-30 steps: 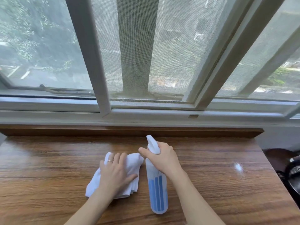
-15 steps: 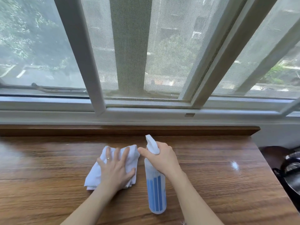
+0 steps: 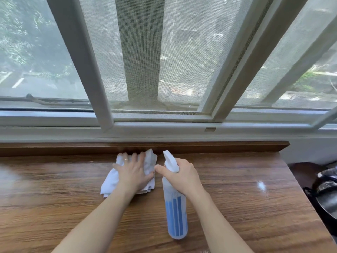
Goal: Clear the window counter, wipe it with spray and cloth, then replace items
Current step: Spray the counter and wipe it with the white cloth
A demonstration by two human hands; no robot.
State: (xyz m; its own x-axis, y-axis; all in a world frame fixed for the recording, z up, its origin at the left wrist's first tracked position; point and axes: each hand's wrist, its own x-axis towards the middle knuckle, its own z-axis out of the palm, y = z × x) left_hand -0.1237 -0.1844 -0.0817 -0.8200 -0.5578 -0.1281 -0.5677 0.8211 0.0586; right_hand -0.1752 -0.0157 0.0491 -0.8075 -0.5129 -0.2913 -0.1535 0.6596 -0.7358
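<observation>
A wooden window counter (image 3: 237, 194) fills the lower view. My left hand (image 3: 134, 173) presses flat, fingers spread, on a white cloth (image 3: 111, 181) close to the raised back ledge. My right hand (image 3: 182, 177) grips the neck of a translucent spray bottle (image 3: 176, 214) with blue liquid and a white nozzle pointing toward the window. The bottle's base hangs over the counter toward me.
A raised wooden ledge (image 3: 228, 146) runs along the counter's back under the window frame (image 3: 164, 125). The counter ends at the right, where a dark bag-like object (image 3: 324, 194) sits below. Window screens stand behind.
My left hand has slid the cloth away from me, up to the back ledge. My right hand and the bottle stayed about where they were.
</observation>
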